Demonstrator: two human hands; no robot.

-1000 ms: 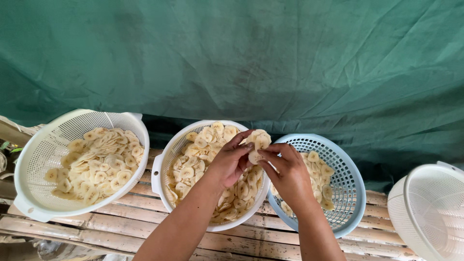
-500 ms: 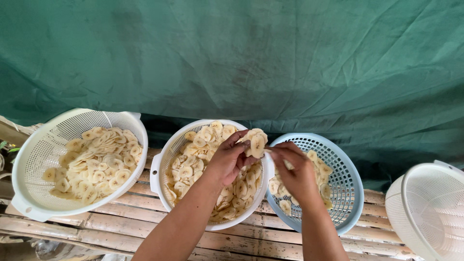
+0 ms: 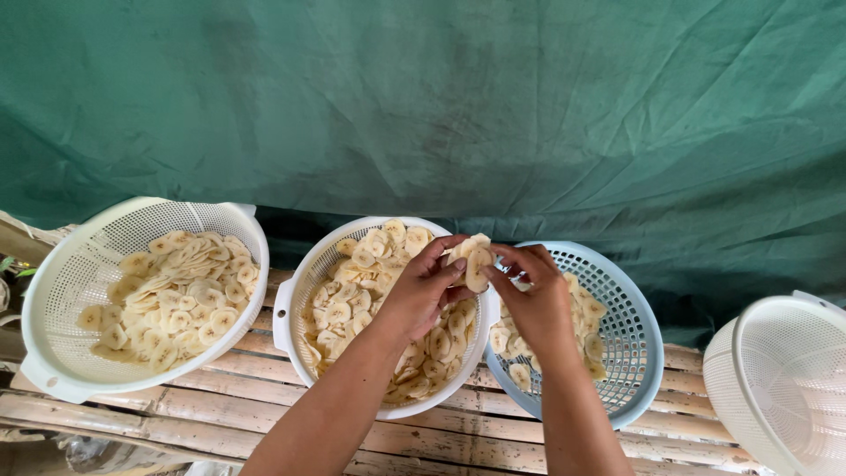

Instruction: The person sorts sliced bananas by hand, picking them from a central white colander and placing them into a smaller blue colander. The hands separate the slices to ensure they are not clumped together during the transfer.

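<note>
Two hands, one clump of pale banana slices [image 3: 471, 260] — held above the bamboo bench [image 3: 264, 414].

Left hand [image 3: 423, 291] and right hand [image 3: 533, 300] both pinch the clump over the adjoining rims of the middle white colander [image 3: 291, 308] and the blue basket [image 3: 639, 353]; another white colander [image 3: 53, 353] of slices sits toward the bench's left end — a white basket [image 3: 784, 388] at its right end.

Three baskets crowd the bamboo surface [image 3: 264, 414] side by side: a white one far left [image 3: 53, 300], the middle white basket [image 3: 291, 308] touching the blue basket [image 3: 639, 353]. A fourth white basket [image 3: 775, 379] blocks the right edge. Only the near strip lies open; the green tarp [image 3: 423, 106] closes off the far side.
</note>
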